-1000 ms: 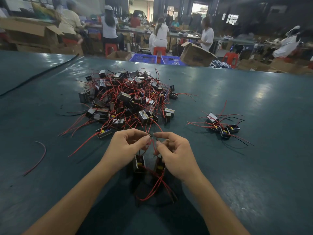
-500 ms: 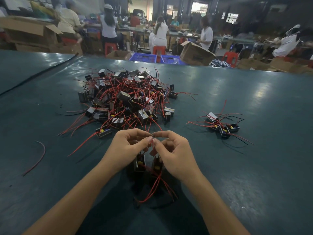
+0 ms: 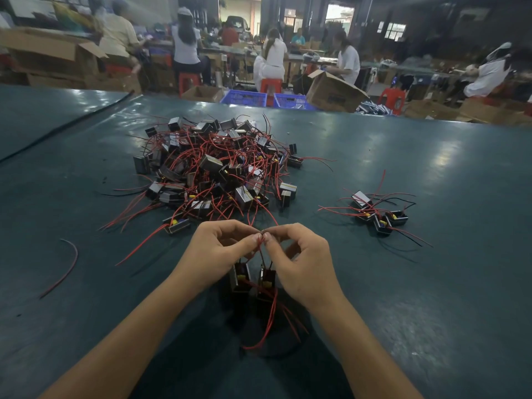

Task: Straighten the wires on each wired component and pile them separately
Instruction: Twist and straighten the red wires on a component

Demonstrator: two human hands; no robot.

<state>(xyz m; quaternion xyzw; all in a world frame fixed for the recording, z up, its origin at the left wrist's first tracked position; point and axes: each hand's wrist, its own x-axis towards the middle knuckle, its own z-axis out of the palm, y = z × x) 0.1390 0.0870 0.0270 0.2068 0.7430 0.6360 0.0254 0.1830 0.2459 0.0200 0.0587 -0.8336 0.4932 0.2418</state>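
Well, far out at 9 o'clock from our hands, one loose red wire (image 3: pixel 67 263) lies bent on the green table (image 3: pixel 431 298). At 11 o'clock sits the big pile (image 3: pixel 218 168) of wired black parts, all mixed up. Our left hand (image 3: pixel 213 254) is just below it, thumb & pointer finger pinched tight on some thin red wires (image 3: pixel 260 246). Our right hand (image 3: pixel 302 263) is right beside it, thumb & pointer pinching the same wires, so the fingertips of both hands nearly touch. The other fingers of both hands are curled in. Two black parts sit under the hands at 6 o'clock, the left part (image 3: pixel 240 276) & the right part (image 3: pixel 266 283), side by side, w/ loose ends trailing toward us. We can't tell if they touch the table. At 2 o'clock, well apart, lies the small pile (image 3: pixel 380 216) of a few parts, wires sticking out. Way back at 12 o'clock are blue crates (image 3: pixel 244 97) & a cardboard box (image 3: pixel 335 92).
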